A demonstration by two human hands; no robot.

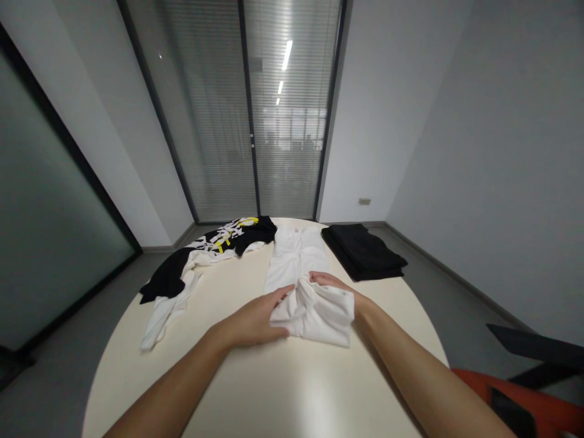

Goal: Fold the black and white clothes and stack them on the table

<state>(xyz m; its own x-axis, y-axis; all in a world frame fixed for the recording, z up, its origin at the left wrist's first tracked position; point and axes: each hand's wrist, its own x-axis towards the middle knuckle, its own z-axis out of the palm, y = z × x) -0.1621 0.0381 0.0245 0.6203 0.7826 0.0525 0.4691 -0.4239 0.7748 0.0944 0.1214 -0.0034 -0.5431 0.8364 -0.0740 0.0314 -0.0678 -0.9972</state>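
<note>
As left hand [256, 317] and right hand [336, 287] grip white garment [314, 313], creased, bunched nearby (flatter beyond)

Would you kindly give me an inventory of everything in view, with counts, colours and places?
Long fabric garment: one, white, mid-table, near end bunched
Folded cloth stack: one, black, table's far right
Patterned fabric garment: one, black with white and yellow, far left
Crumpled cloth: white, beside and partly under the patterned one; count unclear
Rounded table: one, cream, centre
Blind-covered glass panels: two, grey, dark-framed, behind the table
Frosted panel: one, grey-green, left
Walls: pale grey, around
Small wall plate: one, greyish, low behind
Floor: grey, below
Chair-like piece: one, orange-red and black, lower right
Left hand: one, bare, touching the bunch's left
Right hand: one, bare, touching its right
</note>
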